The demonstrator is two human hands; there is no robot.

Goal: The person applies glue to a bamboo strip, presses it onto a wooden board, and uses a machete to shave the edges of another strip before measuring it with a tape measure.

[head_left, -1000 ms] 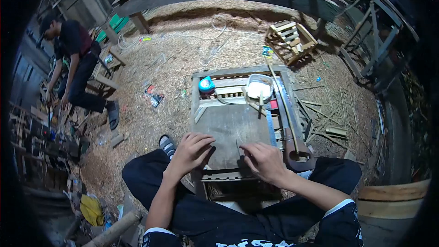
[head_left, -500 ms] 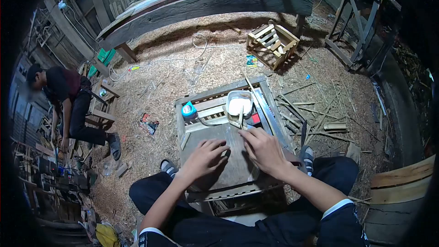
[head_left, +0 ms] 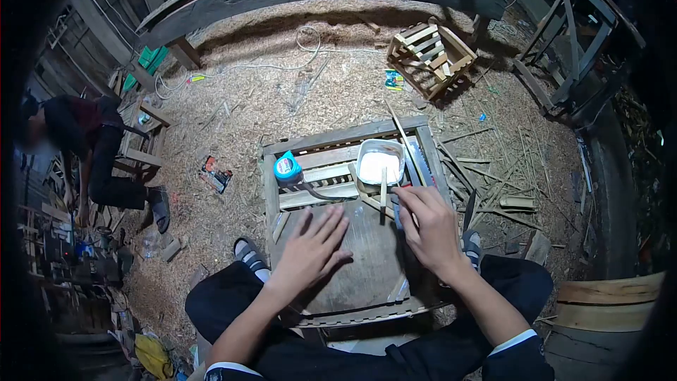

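Strip [head_left: 396,210]: thin and blue, lying on the surface [head_left: 367,268] under the right hand's fingertips and mostly hidden by them.
Right hand [head_left: 428,229]: fingers curled down onto the strip. I cannot tell whether it is grasping the strip or only pressing on it.
Left hand [head_left: 315,245]: released, palm flat on the surface with all 5 fingers spread, well left of the right hand and not touching it.
Stick [head_left: 383,188]: just ahead of the right hand's fingertips, with 1 end leaning into the tub.
Tub [head_left: 379,164]: white, ahead of the right hand at the far part of the surface.
Blue roll [head_left: 287,166]: ahead of the left hand, beside the tub.
Saw [head_left: 417,160]: along the surface's edge, ahead of the right hand.
Crate [head_left: 431,58]: slatted wood, tilted on the floor [head_left: 282,99] far ahead of both hands.
Other person [head_left: 88,144]: crouched far to the left of the left hand, their hands too small to make out.
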